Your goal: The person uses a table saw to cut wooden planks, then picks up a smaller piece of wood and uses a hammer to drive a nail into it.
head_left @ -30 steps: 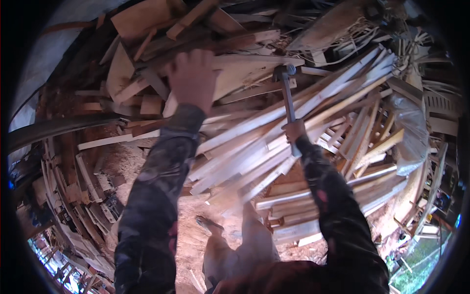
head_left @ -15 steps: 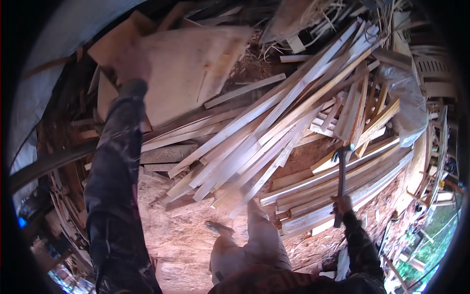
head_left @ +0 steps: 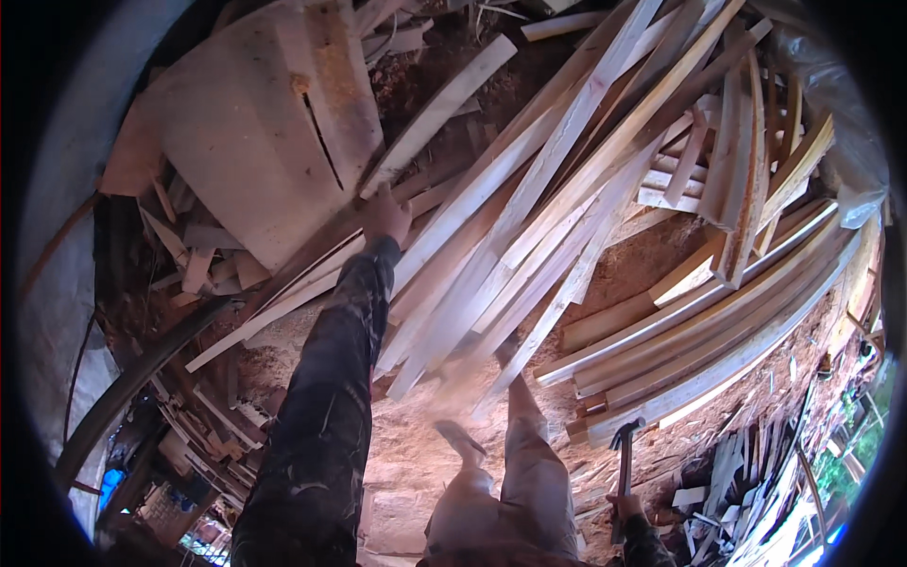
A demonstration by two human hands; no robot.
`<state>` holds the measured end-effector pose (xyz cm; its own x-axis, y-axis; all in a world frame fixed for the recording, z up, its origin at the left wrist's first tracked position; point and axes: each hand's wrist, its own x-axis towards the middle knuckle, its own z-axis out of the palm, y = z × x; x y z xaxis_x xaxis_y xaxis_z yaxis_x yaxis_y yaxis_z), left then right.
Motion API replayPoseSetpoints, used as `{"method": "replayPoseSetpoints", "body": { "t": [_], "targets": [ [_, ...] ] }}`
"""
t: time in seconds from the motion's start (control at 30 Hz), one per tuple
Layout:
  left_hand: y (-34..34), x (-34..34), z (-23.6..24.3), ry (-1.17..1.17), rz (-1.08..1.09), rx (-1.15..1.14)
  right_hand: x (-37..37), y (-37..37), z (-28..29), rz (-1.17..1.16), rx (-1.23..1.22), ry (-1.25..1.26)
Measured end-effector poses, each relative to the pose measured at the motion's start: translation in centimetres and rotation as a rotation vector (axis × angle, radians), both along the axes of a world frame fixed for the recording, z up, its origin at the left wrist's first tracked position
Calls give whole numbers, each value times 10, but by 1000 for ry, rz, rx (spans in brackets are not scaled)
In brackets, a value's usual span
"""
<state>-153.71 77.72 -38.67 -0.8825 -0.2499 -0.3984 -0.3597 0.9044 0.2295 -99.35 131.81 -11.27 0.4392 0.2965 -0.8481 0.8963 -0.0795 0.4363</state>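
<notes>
My left hand [head_left: 385, 217] reaches over the pile at the near end of a short plank [head_left: 439, 115], with thumb and fingers apart. Long thin wooden strips [head_left: 283, 312] run beneath it; whether it touches them is hard to tell. Left of this hand lies a broad, pale wooden board [head_left: 250, 132] with a dark slot in it. At the lower right, my right hand [head_left: 625, 507] is closed round the handle of a hammer [head_left: 624, 458], whose head points up.
Long slats [head_left: 539, 203] lie slantwise across the middle. Stacked beams [head_left: 699, 331] stand to the right, near crumpled clear plastic [head_left: 846, 142]. A dark curved bar [head_left: 142, 378] crosses the left side. Sawdust covers the ground [head_left: 406, 472] around my legs.
My left hand has left the broad board and come right to the strips. The right hand has lowered the hammer toward my body. The view has shifted, and the board lies turned.
</notes>
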Motion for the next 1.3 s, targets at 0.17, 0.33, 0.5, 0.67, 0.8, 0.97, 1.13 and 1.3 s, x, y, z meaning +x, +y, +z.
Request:
{"method": "replayPoseSetpoints", "body": {
  "t": [0.17, 0.33, 0.5, 0.67, 0.8, 0.97, 1.13, 1.3],
  "targets": [
    [16, -62, -45, 179, -124, -114, 13, -23, 16, 220, -34, -36],
    [5, -111, -101, 83, -147, -116, 85, -24, 14, 178, -55, -111],
    [14, -102, -95, -17, -292, -243, 83, -42, 22, 17, 41, -113],
    [52, -56, -20, 229, -517, -234, 117, -27, -1, 223, -4, -56],
    [26, 0, 63, 88, -432, -197, 65, -26, -25, 106, -42, -8],
    [-1, 105, 157, -72, -422, -190, 22, -34, -43, 15, -39, 161],
    [-28, 238, 228, -118, -201, -316, -4, -29, -35, 72, -81, 233],
    [-35, 376, 305, -272, 11, -213, -20, -14, -23, 94, -245, 240]
  ]
}}
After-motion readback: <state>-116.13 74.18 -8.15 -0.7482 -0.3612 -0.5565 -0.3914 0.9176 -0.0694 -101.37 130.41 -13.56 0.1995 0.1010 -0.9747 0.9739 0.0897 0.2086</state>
